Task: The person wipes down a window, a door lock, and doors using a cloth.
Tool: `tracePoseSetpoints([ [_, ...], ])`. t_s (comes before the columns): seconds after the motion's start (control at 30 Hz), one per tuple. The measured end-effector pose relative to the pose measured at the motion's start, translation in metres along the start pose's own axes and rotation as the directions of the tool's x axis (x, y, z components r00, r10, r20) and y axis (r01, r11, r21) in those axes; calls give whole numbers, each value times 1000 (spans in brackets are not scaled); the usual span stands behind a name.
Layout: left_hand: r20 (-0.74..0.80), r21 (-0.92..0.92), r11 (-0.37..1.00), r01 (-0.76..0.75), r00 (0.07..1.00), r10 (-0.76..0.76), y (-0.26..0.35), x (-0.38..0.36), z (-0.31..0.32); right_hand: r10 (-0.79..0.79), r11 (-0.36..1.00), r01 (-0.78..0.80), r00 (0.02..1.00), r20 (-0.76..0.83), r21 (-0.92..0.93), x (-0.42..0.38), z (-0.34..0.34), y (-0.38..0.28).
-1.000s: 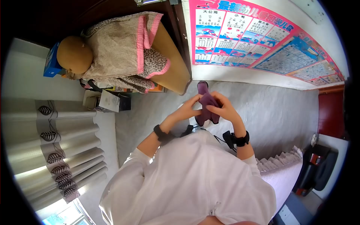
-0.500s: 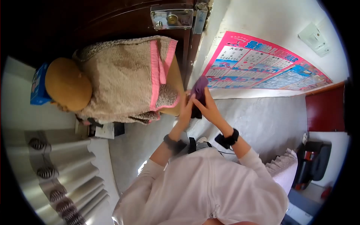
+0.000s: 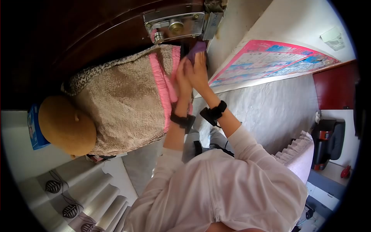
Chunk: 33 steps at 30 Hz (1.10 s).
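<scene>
Both my hands are together beside the door's edge, a little below the metal lock (image 3: 176, 27). A purple cloth (image 3: 198, 49) sticks out above the fingers of my right hand (image 3: 198, 74), which is closed round it. My left hand (image 3: 183, 79) lies against my right hand, next to the pink trim of a brown fleece blanket (image 3: 123, 96); its fingers are partly covered, and what they hold cannot be made out. The blanket is draped beside a tan rounded form (image 3: 65, 125) like a mannequin head.
A dark door (image 3: 96, 27) spans the top left. A pink-bordered poster (image 3: 270, 60) is on the wall at right. A patterned curtain (image 3: 83, 197) hangs at lower left, a blue box (image 3: 38, 129) above it. A ruffled chair cover (image 3: 295, 154) stands at right.
Both hands have moved up toward the lock with the purple cloth. The view has shifted, so the door, lock and blanket look closer. A dark item below the cloth no longer shows.
</scene>
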<state>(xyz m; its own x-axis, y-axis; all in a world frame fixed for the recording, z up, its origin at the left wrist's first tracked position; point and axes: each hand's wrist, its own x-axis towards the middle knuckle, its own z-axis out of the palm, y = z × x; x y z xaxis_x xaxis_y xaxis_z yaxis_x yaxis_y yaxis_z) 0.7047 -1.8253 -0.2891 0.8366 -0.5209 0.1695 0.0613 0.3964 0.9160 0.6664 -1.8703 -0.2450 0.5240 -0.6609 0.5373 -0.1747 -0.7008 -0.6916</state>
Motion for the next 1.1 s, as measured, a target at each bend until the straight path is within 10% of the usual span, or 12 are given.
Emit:
tracePoseSetpoints([
  [0.13, 31, 480, 876, 46, 997, -69, -17, -35, -14, 127, 989, -141, 967, 221, 48, -32, 6, 36],
  [0.23, -47, -126, 991, 51, 997, -57, -44, -35, -16, 107, 994, -112, 982, 154, 20, -24, -12, 8],
  [0.33, -31, 214, 968, -134, 989, 144, 43, -24, 26, 37, 995, -32, 998, -47, 94, -1, -23, -21],
  [0.47, 10, 108, 988, -111, 994, 111, 47, -5, 23, 13, 999, -10, 999, -51, 51, 8, -4, -5],
  [0.67, 82, 421, 876, 236, 952, -295, -60, -48, -34, 325, 865, -393, 913, 248, 313, -58, 33, 75],
  [0.8, 35, 662, 746, -68, 998, 60, -47, -86, -14, 65, 995, -77, 980, 186, 57, -37, -9, 7],
  [1.1, 95, 502, 863, 51, 989, -113, -63, -55, -34, -105, 962, 178, 942, 320, -208, -31, 13, 20],
])
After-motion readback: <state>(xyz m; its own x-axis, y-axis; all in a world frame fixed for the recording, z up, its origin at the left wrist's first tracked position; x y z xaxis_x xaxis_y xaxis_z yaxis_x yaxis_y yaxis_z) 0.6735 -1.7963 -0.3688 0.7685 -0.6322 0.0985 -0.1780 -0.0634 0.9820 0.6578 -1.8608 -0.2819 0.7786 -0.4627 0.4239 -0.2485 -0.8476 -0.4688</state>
